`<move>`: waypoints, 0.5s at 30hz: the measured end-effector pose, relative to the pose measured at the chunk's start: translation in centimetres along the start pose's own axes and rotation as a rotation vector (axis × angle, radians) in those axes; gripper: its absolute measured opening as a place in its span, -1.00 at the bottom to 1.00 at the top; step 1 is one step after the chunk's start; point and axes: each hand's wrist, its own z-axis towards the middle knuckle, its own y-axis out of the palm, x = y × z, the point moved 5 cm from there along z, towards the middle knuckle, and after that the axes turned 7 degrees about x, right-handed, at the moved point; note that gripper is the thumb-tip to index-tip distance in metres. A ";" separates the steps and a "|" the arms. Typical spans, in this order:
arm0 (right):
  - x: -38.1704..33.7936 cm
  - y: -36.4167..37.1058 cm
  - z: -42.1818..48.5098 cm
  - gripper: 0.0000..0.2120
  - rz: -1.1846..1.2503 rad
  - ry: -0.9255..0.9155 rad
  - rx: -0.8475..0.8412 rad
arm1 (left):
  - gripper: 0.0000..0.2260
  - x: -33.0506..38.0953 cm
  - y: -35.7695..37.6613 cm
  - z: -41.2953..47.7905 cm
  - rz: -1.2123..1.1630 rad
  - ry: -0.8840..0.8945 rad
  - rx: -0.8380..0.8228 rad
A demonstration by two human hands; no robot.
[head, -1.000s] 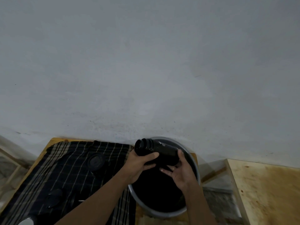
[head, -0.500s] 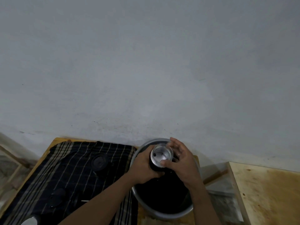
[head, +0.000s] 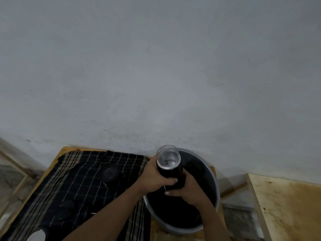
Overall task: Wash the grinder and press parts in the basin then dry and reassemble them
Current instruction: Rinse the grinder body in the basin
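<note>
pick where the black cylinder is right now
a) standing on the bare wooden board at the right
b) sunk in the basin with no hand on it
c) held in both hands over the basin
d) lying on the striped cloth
c: the left hand and the right hand both hold the black cylinder, its open silver end towards the camera, above the basin.

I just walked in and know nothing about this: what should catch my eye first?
A black cylinder, shiny metal mouth facing the camera, is gripped by the left hand and right hand above the grey basin at lower centre. Left of it, round black parts lie on a dark striped cloth. A bare grey wall fills the rest.
</note>
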 end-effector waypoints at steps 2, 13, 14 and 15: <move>-0.8 0.1 -0.4 -0.22 0.058 0.040 -0.057 | -0.42 -0.1 0.1 0.2 -0.079 -0.100 -0.006; -1.4 1.7 -1.1 -0.27 0.023 0.007 0.124 | -0.54 1.5 0.8 0.8 -0.152 -0.229 0.135; -1.3 1.9 -1.1 -0.23 0.019 0.017 0.164 | -0.52 1.8 0.9 0.8 -0.131 -0.219 0.135; -1.0 2.1 -1.0 -0.21 0.019 0.022 0.210 | -0.50 1.9 1.0 0.8 -0.117 -0.204 0.139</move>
